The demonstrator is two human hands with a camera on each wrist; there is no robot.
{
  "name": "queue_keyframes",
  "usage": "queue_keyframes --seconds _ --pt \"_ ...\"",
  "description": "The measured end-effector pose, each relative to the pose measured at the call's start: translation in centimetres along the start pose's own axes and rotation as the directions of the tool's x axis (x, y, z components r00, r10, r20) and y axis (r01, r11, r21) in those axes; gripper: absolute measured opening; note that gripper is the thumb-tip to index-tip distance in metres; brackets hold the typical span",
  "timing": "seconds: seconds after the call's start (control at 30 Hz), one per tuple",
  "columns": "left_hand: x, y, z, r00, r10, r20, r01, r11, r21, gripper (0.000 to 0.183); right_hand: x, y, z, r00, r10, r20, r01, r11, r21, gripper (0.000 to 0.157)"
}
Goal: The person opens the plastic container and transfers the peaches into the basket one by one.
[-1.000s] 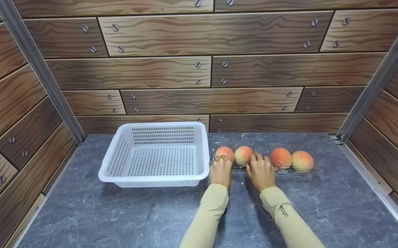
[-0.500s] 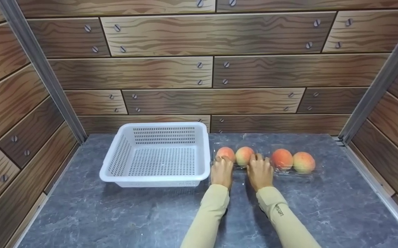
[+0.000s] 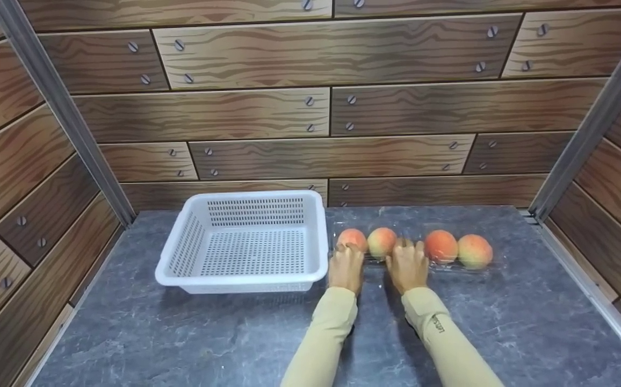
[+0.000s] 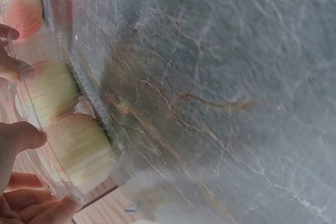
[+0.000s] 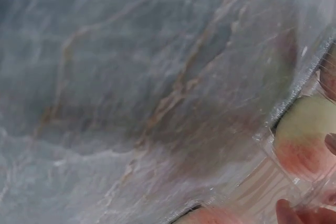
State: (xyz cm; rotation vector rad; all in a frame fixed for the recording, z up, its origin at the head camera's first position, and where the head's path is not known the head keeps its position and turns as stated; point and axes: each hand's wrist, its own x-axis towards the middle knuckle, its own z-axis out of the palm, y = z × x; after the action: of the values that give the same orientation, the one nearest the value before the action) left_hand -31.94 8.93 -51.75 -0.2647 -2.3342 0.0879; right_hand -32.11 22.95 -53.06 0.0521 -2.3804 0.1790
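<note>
The held box [image 3: 373, 260] lies with its long axis left to right — left hand [image 3: 347, 267] pinching its left end, right hand [image 3: 409, 266] its right, neither nearer.

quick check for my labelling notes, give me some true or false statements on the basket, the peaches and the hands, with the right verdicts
1. The white basket stands to the left of the peaches in the head view. True.
2. Only three peaches show in the head view. False: four show.
3. The left hand is inside the basket. False: it is to the right of the basket, gripping a clear plastic pack.
4. Both sleeves are pale yellow. True.
5. The basket's walls are solid. False: they are pierced with rows of slots.
6. The right hand is between the second and third peaches, counted from the left in the head view. True.
</note>
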Motion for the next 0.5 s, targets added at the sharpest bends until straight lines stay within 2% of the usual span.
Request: queue_keyframes --seconds 0.1,0.2,0.3,0.5 --pt "0.27 0.07 -0.12 0.999 -0.017 0.039 0.019 0.998 -0.061 0.025 0.1 0.33 0.03 0.999 -0.022 -0.041 0.023 1.0 0.011 0.038" --pt "0.42 0.12 -0.07 0.998 -0.028 0.056 0.032 0.996 -0.077 0.031 0.18 0.52 -0.02 0.998 -0.036 -0.05 0.036 0.999 0.014 0.038" --pt "0.38 0.2 0.13 0.998 -0.035 0.054 0.038 0.998 -0.048 0.034 0.21 0.63 -0.17 0.999 -0.046 -0.026 0.047 0.999 0.009 0.039" --pt "0.27 0.37 0.5 0.999 -0.03 0.021 0.03 0.999 0.018 0.025 0.25 0.72 -0.17 0.998 -0.062 -0.018 0.062 0.998 0.005 0.042"
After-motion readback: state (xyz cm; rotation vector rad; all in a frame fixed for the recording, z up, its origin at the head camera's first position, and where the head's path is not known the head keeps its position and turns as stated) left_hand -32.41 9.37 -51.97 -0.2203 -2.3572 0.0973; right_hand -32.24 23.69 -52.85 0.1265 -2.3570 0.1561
